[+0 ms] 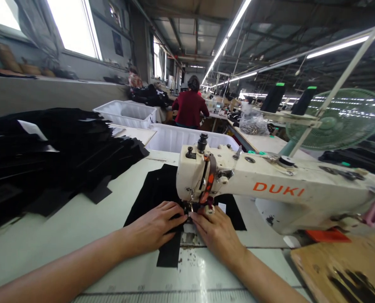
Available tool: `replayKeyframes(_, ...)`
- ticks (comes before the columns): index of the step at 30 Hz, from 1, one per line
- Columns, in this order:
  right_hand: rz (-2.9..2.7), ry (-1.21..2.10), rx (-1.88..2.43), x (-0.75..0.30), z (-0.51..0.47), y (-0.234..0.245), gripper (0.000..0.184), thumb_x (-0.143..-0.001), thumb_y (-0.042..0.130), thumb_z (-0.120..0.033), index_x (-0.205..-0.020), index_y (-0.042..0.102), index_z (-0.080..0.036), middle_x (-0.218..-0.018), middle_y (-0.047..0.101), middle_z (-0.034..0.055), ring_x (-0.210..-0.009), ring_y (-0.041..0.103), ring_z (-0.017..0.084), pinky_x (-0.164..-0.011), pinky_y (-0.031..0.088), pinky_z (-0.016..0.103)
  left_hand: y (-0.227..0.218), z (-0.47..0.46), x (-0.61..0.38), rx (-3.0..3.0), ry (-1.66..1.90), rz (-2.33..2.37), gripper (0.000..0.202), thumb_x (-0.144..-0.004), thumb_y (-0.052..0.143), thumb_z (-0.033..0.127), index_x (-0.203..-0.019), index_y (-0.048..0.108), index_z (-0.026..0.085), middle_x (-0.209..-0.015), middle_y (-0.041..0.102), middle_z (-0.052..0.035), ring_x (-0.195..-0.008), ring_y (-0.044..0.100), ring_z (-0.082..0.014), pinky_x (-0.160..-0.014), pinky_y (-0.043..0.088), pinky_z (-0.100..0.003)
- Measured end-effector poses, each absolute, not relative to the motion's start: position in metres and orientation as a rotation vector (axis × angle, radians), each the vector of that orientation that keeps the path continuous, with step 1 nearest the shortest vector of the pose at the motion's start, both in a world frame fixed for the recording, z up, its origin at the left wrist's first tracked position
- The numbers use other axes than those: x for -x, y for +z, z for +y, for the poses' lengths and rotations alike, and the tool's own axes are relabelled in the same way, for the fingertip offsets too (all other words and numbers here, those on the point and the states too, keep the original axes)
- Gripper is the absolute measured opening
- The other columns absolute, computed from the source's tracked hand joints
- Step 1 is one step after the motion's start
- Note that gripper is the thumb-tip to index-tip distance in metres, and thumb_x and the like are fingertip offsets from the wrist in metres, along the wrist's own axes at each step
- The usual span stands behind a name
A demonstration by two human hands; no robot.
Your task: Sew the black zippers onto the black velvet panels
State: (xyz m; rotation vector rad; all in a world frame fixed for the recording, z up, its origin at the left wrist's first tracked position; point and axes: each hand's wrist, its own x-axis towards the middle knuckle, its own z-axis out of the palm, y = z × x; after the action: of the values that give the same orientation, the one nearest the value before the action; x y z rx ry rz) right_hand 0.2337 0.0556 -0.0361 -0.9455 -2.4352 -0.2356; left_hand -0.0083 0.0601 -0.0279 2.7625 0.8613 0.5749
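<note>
A piece of black fabric (155, 189) lies under the needle of a white sewing machine (238, 176) and spreads out on both sides of its head. My left hand (158, 223) rests on the cloth left of the presser foot (189, 208), fingers closed and pressing on it, fingertips close to the needle. From the right, my right hand (217, 229) presses the cloth at the foot, its fingers partly behind the machine head. A narrow black strip (168, 252) sticks out toward me below my left hand. A small white label (222, 207) shows on the fabric beyond my right hand.
Stacked black fabric pieces (54, 160) cover the table's left side. White plastic bins (187, 138) stand behind the machine. A person in a dark red top (190, 107) sits ahead, facing away. Thread cones (274, 97) and a green fan (335, 120) are at right, above a wooden board (348, 265).
</note>
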Motion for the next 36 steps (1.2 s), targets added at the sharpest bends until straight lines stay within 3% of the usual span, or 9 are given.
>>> replayKeyframes(7, -2.391, -0.132, 0.943, -0.22, 0.072, -0.048, 0.012, -0.087, 0.071, -0.019, -0.098, 0.073, -0.024, -0.096, 0.073, 0.0023, -0.089, 0.065, 0.022, -0.076, 0.049, 0.032, -0.033, 0.062, 0.003, -2.588, 0.781, 0.9, 0.026, -0.102, 0.046, 0.021, -0.115, 0.068, 0.017, -0.107, 0.069, -0.008, -0.107, 0.061, -0.0205, -0.095, 0.053, -0.031)
replayKeyframes(13, -2.341, -0.059, 1.013, -0.219, 0.071, -0.05, 0.009, -0.082, 0.075, -0.018, -0.088, 0.074, -0.025, -0.089, 0.074, 0.0006, -0.084, 0.067, 0.021, -0.074, 0.05, 0.03, -0.037, 0.067, 0.006, -2.48, 0.87, 0.897, 0.027, -0.103, 0.045, 0.023, -0.115, 0.068, 0.018, -0.101, 0.071, -0.0074, -0.105, 0.065, -0.0201, -0.092, 0.055, -0.031)
replayKeyframes(21, -2.327, -0.039, 1.05, -0.218, 0.071, -0.053, 0.005, -0.087, 0.07, -0.021, -0.086, 0.074, -0.024, -0.088, 0.074, 0.0018, -0.085, 0.067, 0.02, -0.077, 0.05, 0.03, -0.039, 0.063, 0.01, -2.595, 0.784, 0.819, 0.031, -0.102, 0.047, 0.02, -0.128, 0.064, 0.021, -0.117, 0.067, -0.0082, -0.114, 0.059, -0.022, -0.099, 0.052, -0.035)
replayKeyframes(26, -2.332, -0.062, 1.054, -0.22, 0.069, -0.052, 0.005, -0.086, 0.072, -0.022, -0.089, 0.075, -0.024, -0.087, 0.074, 0.002, -0.086, 0.067, 0.02, -0.078, 0.052, 0.03, -0.037, 0.061, 0.01, -2.939, 0.595, 0.807, 0.034, -0.101, 0.044, 0.015, -0.131, 0.061, 0.012, -0.122, 0.067, -0.0119, -0.117, 0.058, -0.0259, -0.102, 0.05, -0.04)
replayKeyframes(33, -2.333, -0.106, 0.998, -0.224, 0.068, -0.05, 0.011, -0.087, 0.069, -0.019, -0.096, 0.073, -0.024, -0.09, 0.073, 0.0029, -0.089, 0.066, 0.021, -0.08, 0.054, 0.032, -0.028, 0.062, 0.011, -3.021, 0.517, 0.822, 0.038, -0.099, 0.045, 0.016, -0.135, 0.057, 0.016, -0.129, 0.066, -0.0101, -0.121, 0.059, -0.0258, -0.106, 0.047, -0.038)
replayKeyframes(36, -2.306, -0.129, 1.012, -0.223, 0.069, -0.054, 0.013, -0.085, 0.069, -0.016, -0.097, 0.072, -0.023, -0.092, 0.073, 0.0045, -0.09, 0.066, 0.023, -0.08, 0.055, 0.034, -0.028, 0.064, 0.011, -3.027, 0.474, 0.835, 0.039, -0.098, 0.048, 0.014, -0.136, 0.056, 0.013, -0.133, 0.063, -0.0117, -0.123, 0.057, -0.0257, -0.108, 0.045, -0.037)
